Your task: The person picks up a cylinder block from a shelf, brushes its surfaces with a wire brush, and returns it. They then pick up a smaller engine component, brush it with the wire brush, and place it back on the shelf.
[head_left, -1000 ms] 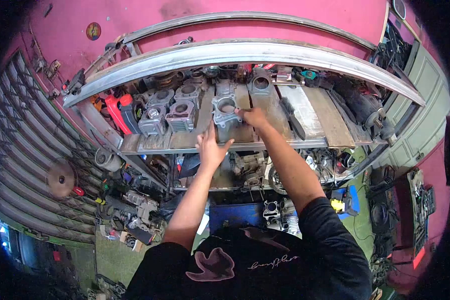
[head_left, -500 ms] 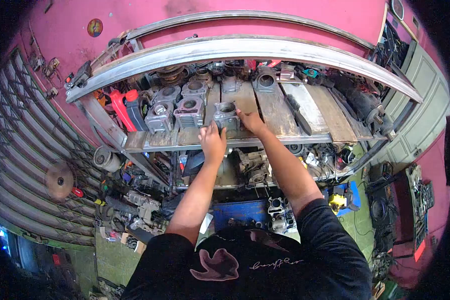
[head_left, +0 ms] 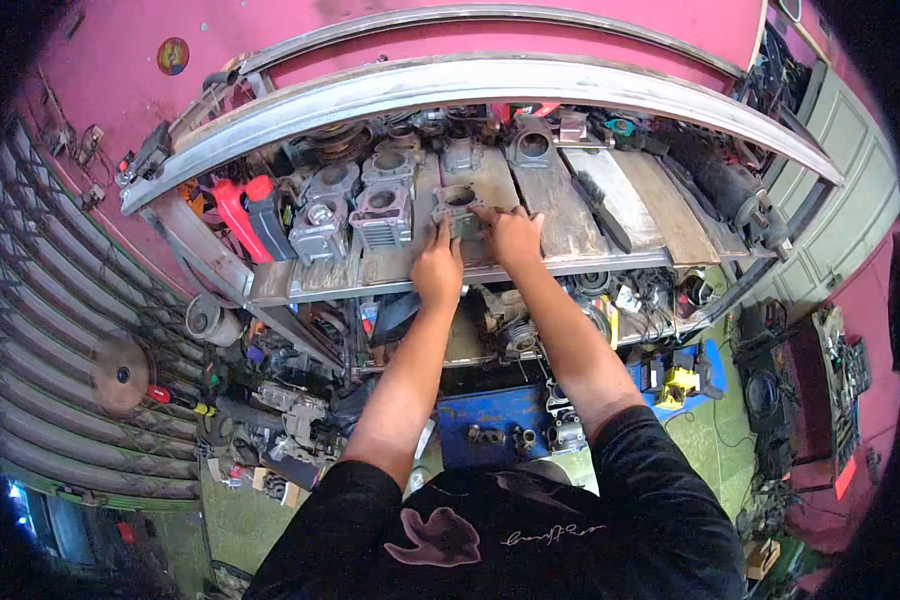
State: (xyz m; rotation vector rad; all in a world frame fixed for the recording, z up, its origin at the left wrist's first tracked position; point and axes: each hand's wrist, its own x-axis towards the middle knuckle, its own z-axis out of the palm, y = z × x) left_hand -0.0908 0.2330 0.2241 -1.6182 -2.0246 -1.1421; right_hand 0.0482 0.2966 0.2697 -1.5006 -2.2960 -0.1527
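A grey metal engine cylinder block [head_left: 458, 198] with a round bore on top stands upright on the wooden shelf boards. My left hand [head_left: 438, 270] has its fingers against the block's front left side. At its right side, my right hand [head_left: 514, 240] touches it with the fingertips, the other fingers curled. Both hands hold the block between them, and its lower front is partly hidden by the fingers. Close by on the left are more cylinder blocks, one with fins [head_left: 383, 217] and one at the row's end [head_left: 320, 230]. Another cylinder block [head_left: 461, 154] sits behind.
A metal rail [head_left: 490, 80] crosses above the shelf. Red and dark bottles [head_left: 245, 215] stand at the left. A long dark bar [head_left: 603, 212] lies on the right boards, beside a dark cylindrical part [head_left: 725, 190]. Engine parts crowd the lower shelf [head_left: 510, 320].
The held cylinder block has moved back from the shelf's front edge, with both hands following it. My right hand has shifted lower along its side. The view has tilted slightly.
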